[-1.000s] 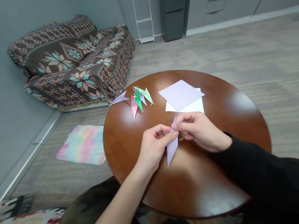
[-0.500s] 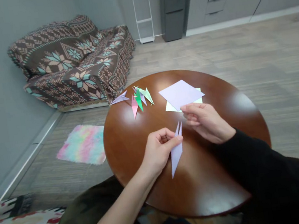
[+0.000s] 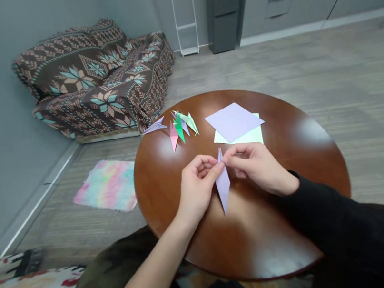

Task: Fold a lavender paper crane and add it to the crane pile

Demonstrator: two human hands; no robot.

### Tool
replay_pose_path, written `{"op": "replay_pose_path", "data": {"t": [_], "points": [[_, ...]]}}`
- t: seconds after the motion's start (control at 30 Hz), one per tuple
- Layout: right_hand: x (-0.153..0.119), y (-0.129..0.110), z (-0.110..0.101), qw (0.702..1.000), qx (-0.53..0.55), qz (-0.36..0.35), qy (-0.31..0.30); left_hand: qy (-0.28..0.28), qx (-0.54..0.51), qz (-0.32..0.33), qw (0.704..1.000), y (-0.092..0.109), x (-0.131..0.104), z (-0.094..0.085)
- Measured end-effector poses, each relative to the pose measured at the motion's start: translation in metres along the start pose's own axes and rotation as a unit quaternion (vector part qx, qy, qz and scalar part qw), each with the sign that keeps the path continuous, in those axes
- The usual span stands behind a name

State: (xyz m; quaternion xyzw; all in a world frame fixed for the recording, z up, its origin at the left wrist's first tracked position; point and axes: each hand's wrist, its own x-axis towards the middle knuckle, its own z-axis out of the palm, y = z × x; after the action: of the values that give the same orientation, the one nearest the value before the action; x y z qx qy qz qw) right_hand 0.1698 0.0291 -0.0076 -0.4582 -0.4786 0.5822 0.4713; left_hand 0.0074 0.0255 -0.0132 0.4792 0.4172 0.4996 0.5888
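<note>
A narrow, folded piece of lavender origami paper (image 3: 223,186) is held above the round table, one long point toward me and slim tips pointing away. My left hand (image 3: 201,181) pinches its left side between thumb and fingers. From the right, my right hand (image 3: 255,166) grips the paper's upper edge with thumb and forefinger. Both hands' fingertips nearly meet at the paper and hide part of its upper half. Just beyond the hands lie a flat lavender sheet (image 3: 234,120) and, under it, a pale green sheet (image 3: 254,135).
The brown round table (image 3: 162,187) carries several folded paper cranes at its far left, among them a green crane (image 3: 178,129), a pink crane (image 3: 174,139) and a lavender crane (image 3: 155,126). A patterned sofa (image 3: 104,89) and a pastel rug (image 3: 108,185) lie beyond its left side.
My right hand has moved left and down onto the folded paper and now grips it. My left hand has turned the paper more upright and shifted it slightly away from me.
</note>
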Motion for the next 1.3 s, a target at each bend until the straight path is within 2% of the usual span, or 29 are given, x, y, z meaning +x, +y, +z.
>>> {"op": "replay_pose_path", "data": {"t": [0.17,0.27,0.37,0.5,0.73,0.87,1.0,1.17,1.3], "points": [[-0.001,-0.003,0.002,0.996,-0.062,-0.069,-0.007,-0.019,-0.022,-0.031,0.999,0.003,0.003,-0.003],[-0.004,0.000,0.007,0.991,-0.084,-0.103,0.004,0.010,-0.057,-0.032,0.998,0.004,0.005,-0.004],[-0.006,0.002,0.010,0.991,-0.092,-0.094,0.006,0.037,-0.086,-0.024,0.995,0.004,0.006,-0.003],[-0.008,0.002,0.012,0.993,-0.084,-0.088,-0.007,0.045,-0.080,-0.014,0.996,0.004,0.006,-0.003],[-0.007,0.004,0.013,0.995,-0.053,-0.087,0.005,0.030,-0.075,-0.018,0.997,0.004,0.006,-0.003],[-0.007,0.005,0.011,0.993,-0.072,-0.084,0.026,0.016,-0.054,-0.018,0.998,0.003,0.006,-0.004],[-0.007,0.005,0.013,0.994,-0.066,-0.084,0.034,0.023,-0.030,-0.010,0.999,0.002,0.008,-0.006],[-0.008,0.007,0.018,0.996,-0.038,-0.081,-0.005,0.029,-0.045,0.002,0.999,0.001,0.008,-0.007],[-0.010,0.007,0.019,0.996,-0.034,-0.077,0.004,0.029,-0.047,0.001,0.998,0.000,0.005,-0.005]]}}
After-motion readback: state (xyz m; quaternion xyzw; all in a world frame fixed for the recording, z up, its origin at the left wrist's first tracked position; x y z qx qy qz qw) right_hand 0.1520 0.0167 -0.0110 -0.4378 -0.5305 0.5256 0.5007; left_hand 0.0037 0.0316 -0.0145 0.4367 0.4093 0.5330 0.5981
